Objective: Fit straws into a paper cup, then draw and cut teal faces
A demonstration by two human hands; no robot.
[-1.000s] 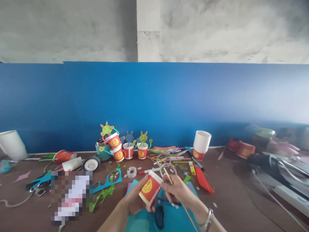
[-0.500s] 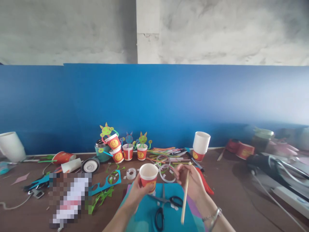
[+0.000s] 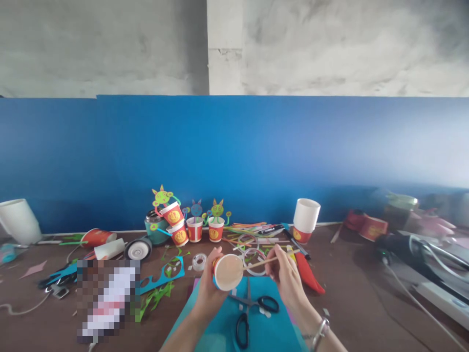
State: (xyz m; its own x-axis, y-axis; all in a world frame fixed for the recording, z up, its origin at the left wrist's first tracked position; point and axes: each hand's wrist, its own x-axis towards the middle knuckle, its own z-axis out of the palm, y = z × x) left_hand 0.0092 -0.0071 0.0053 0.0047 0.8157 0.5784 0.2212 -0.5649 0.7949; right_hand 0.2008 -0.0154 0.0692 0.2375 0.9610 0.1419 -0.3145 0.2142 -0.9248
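Observation:
My left hand [image 3: 209, 288] is closed around a red paper cup [image 3: 227, 272], tipped so its white inside faces me. My right hand [image 3: 287, 278] pinches a thin wooden stick [image 3: 269, 260] that lies nearly level, its left tip at the cup's rim. Both hands hover over a teal paper sheet [image 3: 220, 332]. On that sheet, just below the hands, lie black-handled scissors [image 3: 249, 313].
Decorated red cups with paper animal figures [image 3: 194, 222] stand at the back by the blue wall. A stack of cups [image 3: 306, 220], a tape roll [image 3: 200, 261], coloured paper strips [image 3: 252, 229], a red scrap [image 3: 308, 274] and cables at right [image 3: 421, 254] lie around on the brown table [image 3: 351, 293].
The cup went from tilted, to upright, to mouth facing me. The stick swung from hanging downward to nearly level, its tip now at the cup's rim.

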